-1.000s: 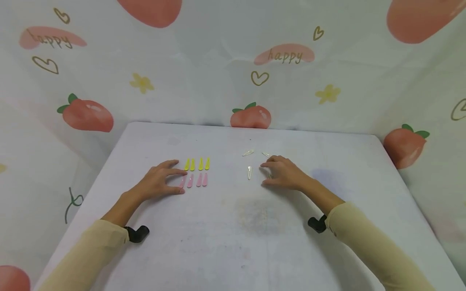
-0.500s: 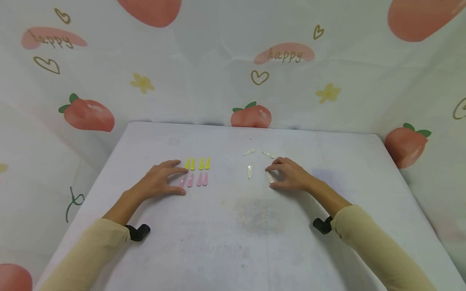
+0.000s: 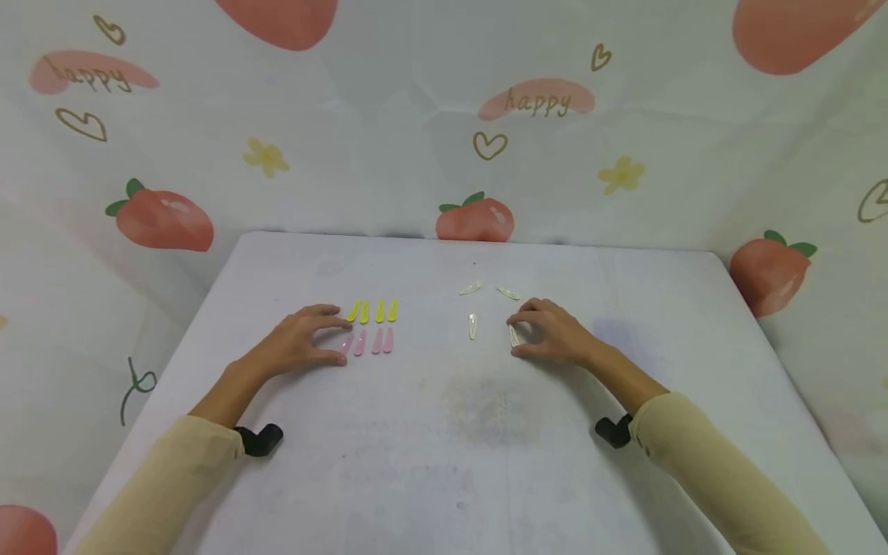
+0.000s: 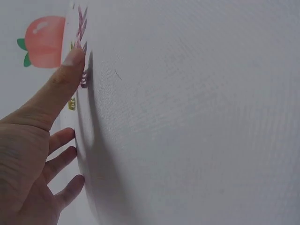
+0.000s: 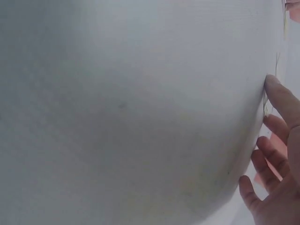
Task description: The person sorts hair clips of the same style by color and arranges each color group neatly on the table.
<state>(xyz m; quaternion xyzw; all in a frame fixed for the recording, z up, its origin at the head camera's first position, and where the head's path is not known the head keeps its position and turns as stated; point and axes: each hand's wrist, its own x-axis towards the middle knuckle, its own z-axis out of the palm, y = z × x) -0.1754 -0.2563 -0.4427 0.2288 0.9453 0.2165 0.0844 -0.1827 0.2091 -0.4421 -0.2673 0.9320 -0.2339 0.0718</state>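
In the head view my left hand [image 3: 298, 339] rests on the table with fingers spread. Its thumb and index fingertip lie at either end of the leftmost pink hair clip [image 3: 347, 344]; the index tip is right beside the leftmost yellow hair clip [image 3: 354, 311]. In the left wrist view the thumb [image 4: 65, 75] overlaps the pink clips. My right hand [image 3: 555, 333] pinches a white snap hair clip [image 3: 513, 336] lengthwise between thumb and index finger. From the right wrist this white clip [image 5: 266, 110] shows as a thin edge between those fingertips.
Beside the left hand, more yellow clips [image 3: 379, 311] stand in a row behind a row of pink clips [image 3: 378, 341]. Three other white clips lie left of and behind the right hand, one nearest it upright [image 3: 472, 327]. A patterned curtain [image 3: 388, 139] hangs beyond the table's back edge.
My right thumb and index finger have closed in on the white clip, which was mostly hidden before. The leftmost yellow clip has tilted by my left index finger; the left hand has shifted slightly.
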